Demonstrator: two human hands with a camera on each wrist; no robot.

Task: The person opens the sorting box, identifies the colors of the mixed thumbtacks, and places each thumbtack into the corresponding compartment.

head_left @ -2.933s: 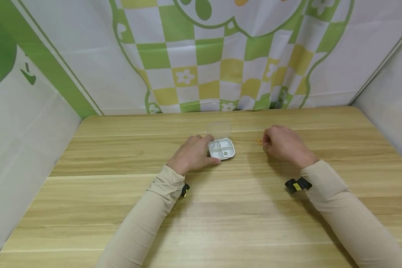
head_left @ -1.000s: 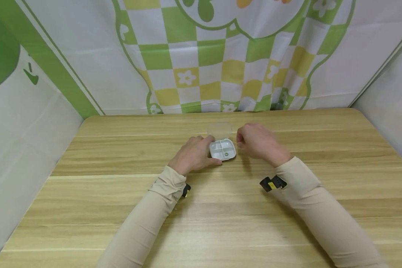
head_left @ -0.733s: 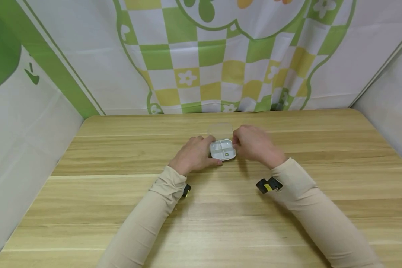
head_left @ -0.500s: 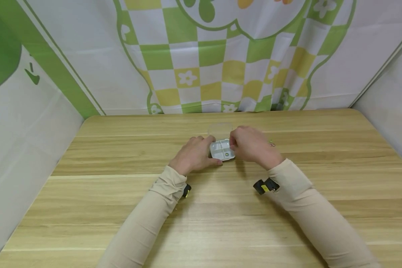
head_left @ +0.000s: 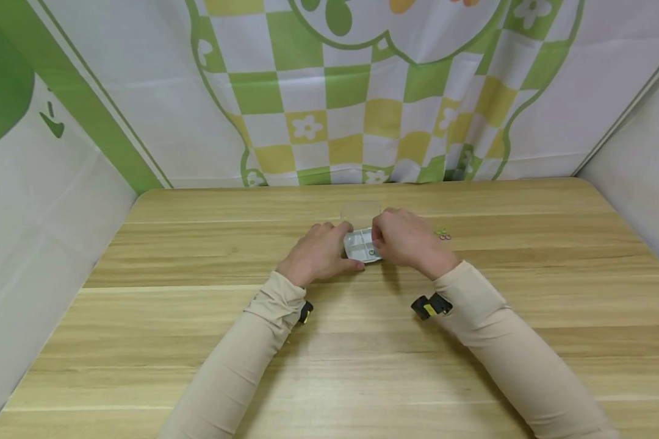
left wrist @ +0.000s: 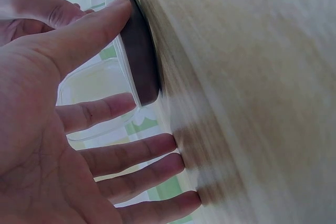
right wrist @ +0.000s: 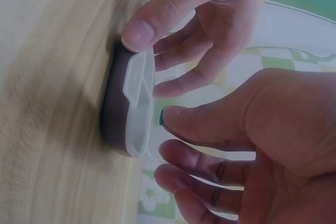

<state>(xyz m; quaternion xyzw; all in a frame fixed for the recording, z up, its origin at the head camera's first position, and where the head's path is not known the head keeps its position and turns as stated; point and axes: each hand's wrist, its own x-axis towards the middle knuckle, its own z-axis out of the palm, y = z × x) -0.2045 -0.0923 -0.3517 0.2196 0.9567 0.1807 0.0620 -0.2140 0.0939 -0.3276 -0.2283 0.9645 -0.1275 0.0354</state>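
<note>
A small white pill box (head_left: 357,239) with several compartments and a dark base stands on the table, its clear lid (head_left: 360,211) swung open at the far side. My left hand (head_left: 318,253) grips the box at its left end between thumb and index finger; the other fingertips are at the tabletop (left wrist: 226,129). Over the right side of the box is my right hand (head_left: 409,241), fingers curled. At its thumb tip it pinches a tiny teal piece (right wrist: 161,116), mostly hidden. One small round ring-like piece (head_left: 371,252) lies in the near right compartment.
Several tiny green pieces (head_left: 442,231) and pink ring-like pieces (head_left: 445,237) lie on the wooden table (head_left: 329,378) just right of my right hand. A checkered curtain (head_left: 340,122) hangs behind the table's far edge.
My right hand has come left from the small pieces to over the box, uncovering green and pink ones. Orange pieces seen earlier no longer show. My left hand stays on the box.
</note>
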